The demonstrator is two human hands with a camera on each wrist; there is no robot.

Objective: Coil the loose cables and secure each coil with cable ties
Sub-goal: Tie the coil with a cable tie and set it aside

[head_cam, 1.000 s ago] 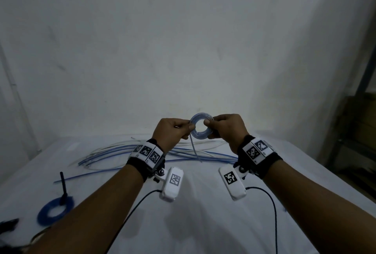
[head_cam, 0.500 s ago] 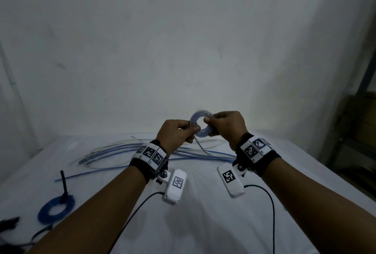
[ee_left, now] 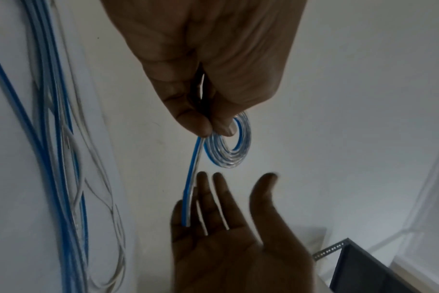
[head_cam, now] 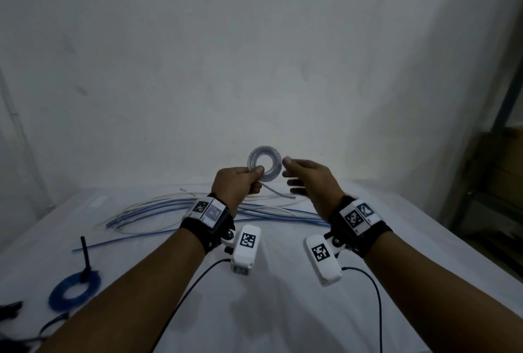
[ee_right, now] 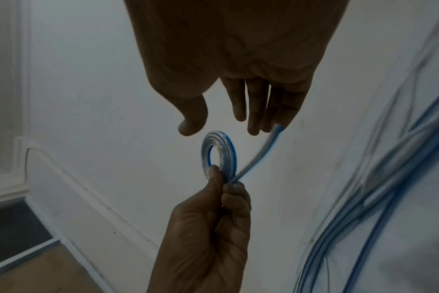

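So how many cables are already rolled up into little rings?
2. A clear-and-blue coil is held up by the left hand, its loose end sticking out. A blue coil lies on the table's near left. Others may sit out of view.

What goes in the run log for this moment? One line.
left hand: pinches cable coil | right hand: open, off coil | tail end: loose | tie: none visible

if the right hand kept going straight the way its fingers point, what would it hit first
Probably the small cable coil pinched in the left hand. The open right hand points at it, its lower fingers already beside the coil's loose tail; depth is unclear, so the tail could come first.
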